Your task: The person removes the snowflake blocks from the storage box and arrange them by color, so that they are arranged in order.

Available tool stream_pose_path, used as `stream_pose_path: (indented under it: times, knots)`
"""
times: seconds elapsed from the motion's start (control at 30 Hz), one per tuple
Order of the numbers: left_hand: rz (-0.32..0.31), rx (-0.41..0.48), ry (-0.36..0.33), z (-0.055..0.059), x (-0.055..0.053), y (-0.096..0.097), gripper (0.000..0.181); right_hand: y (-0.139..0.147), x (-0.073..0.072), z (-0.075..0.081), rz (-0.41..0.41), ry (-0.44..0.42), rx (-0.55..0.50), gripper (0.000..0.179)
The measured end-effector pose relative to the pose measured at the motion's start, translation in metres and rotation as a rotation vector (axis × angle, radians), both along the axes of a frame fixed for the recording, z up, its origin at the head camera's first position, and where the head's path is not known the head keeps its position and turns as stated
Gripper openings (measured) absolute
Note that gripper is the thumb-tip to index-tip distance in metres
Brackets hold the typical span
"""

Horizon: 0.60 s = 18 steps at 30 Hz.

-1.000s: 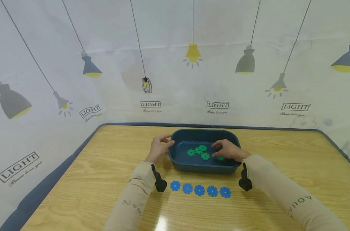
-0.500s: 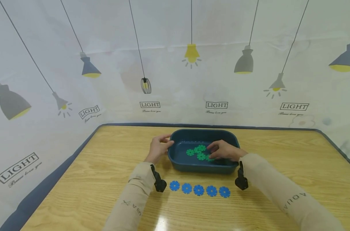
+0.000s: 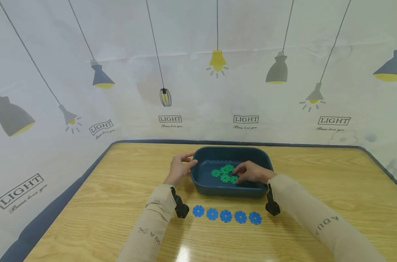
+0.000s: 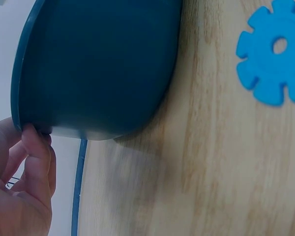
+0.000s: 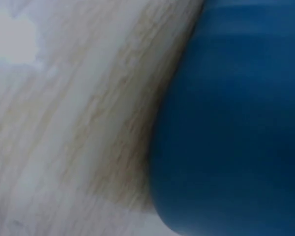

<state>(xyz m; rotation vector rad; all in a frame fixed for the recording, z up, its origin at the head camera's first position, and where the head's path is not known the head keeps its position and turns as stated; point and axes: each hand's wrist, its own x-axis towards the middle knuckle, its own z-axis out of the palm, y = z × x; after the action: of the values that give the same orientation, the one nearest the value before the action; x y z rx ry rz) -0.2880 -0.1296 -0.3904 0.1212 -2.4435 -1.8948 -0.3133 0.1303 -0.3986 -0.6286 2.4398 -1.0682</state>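
Five green notched discs (image 3: pixel 225 176) lie on the floor of the dark blue basin (image 3: pixel 231 191), some overlapping. The left hand (image 3: pixel 179 168) pinches the basin's left rim between thumb and fingers. The right hand (image 3: pixel 252 171) reaches inside, bent fingertips at the rightmost green disc, which they partly cover; whether they grip it cannot be told. Five blue discs (image 3: pixel 226 219) form a row on the table (image 3: pixel 97 218); the left wrist view cuts one off. The right wrist view, blurred, shows basin wall and tabletop only.
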Motion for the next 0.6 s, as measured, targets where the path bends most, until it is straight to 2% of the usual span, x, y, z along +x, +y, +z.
stream_pose_path:
  times: [0.2, 0.43, 0.6]
  knots:
    - [-0.008, 0.010, 0.000, -0.0016, -0.0012, -0.0019, 0.035, -0.0002, -0.0020, -0.0007, 0.051, 0.024, 0.014, 0.029]
    - [-0.009, 0.007, -0.015, -0.0022, -0.0023, -0.0014, 0.035, -0.0011, -0.0016, 0.0016, 0.065, 0.030, 0.025, 0.026]
    - [-0.007, 0.011, -0.017, -0.0027, -0.0029, -0.0017, 0.035, -0.0013, -0.0020, 0.0040, 0.065, 0.067, 0.025, 0.020]
